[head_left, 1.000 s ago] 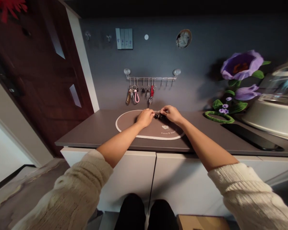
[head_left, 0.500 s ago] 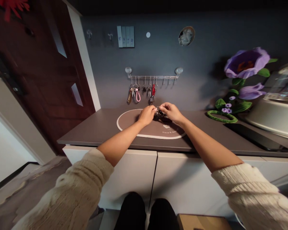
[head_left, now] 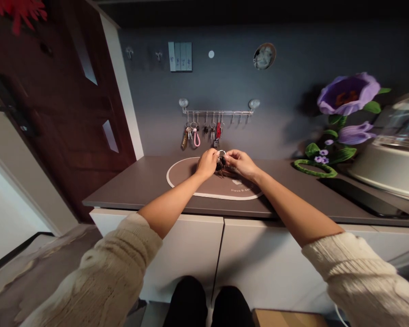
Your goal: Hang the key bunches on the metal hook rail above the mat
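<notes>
My left hand (head_left: 207, 162) and my right hand (head_left: 238, 163) meet above a brown oval mat (head_left: 187, 179) on the grey counter (head_left: 139, 186). Both pinch a small bunch of keys on a metal ring (head_left: 221, 160), held a little above the mat. The fingers of each hand are closed round the ring and the dark key heads. On the wall just behind hangs a hook rail (head_left: 218, 111) with several key sets, among them a pink loop (head_left: 197, 137) and a red tag (head_left: 218, 129).
A dark wooden door (head_left: 54, 104) stands at the left. Purple fabric flowers (head_left: 346, 97) and a green ring (head_left: 314, 169) sit at the back right, beside a large white appliance (head_left: 391, 159) and a black phone-like slab (head_left: 361, 197). White cabinet doors (head_left: 259, 263) lie below the counter.
Both hands have lifted the key bunch off the mat and drawn closer together, moving slightly toward the hook rail.
</notes>
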